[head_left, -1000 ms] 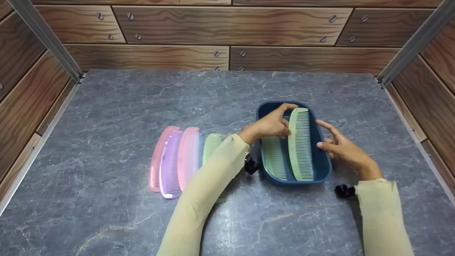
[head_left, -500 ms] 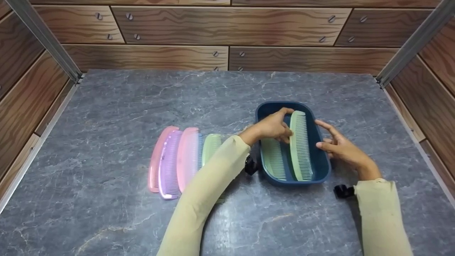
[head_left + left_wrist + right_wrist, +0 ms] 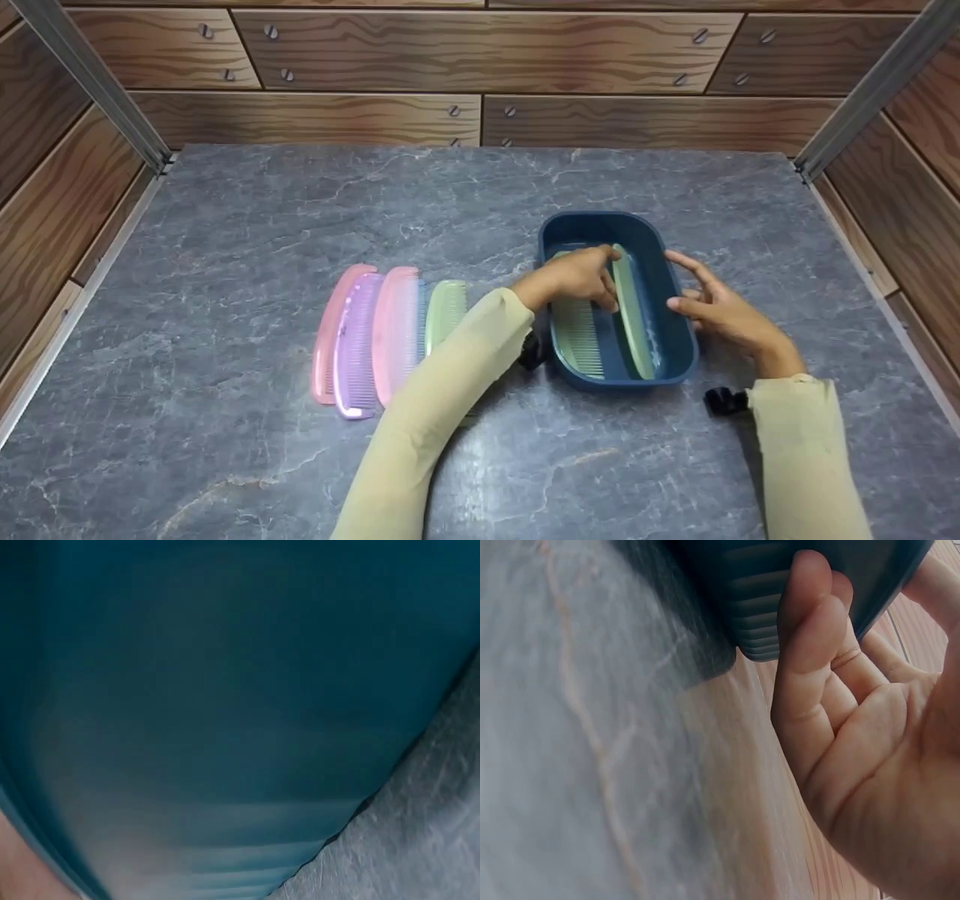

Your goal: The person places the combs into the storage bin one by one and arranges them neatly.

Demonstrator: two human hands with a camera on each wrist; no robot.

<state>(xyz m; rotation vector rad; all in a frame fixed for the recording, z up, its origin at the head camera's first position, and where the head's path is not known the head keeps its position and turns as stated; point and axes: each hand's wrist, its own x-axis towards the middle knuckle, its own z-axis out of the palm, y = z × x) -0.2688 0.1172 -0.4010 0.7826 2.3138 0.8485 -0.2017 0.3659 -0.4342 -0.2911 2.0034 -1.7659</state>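
A dark blue bin (image 3: pixel 600 384) stands right of centre in the head view. My left hand (image 3: pixel 581 274) reaches over its left side and pinches a light green comb (image 3: pixel 634 322) along its spine. This comb stands tilted on edge inside the bin, its teeth mostly turned out of sight. Under and beside that hand, another green comb (image 3: pixel 577 341) lies along the bin's left side. My right hand (image 3: pixel 720 311) touches the bin's right wall from outside, index finger and thumb against it, other fingers loosely bent. The left wrist view is filled by the bin's outer wall (image 3: pixel 247 705).
Left of the bin, a row of combs lies on the grey marbled table (image 3: pixel 247 465): a pink comb (image 3: pixel 341 337), a purple comb (image 3: pixel 358 352), another pink comb (image 3: pixel 394 330), a blue one and a green comb (image 3: pixel 446 311). My left sleeve (image 3: pixel 442 390) covers part of the row.
My left hand has lowered the green comb deeper into the bin and turned it from facing up to on edge. The right hand has stayed against the bin.
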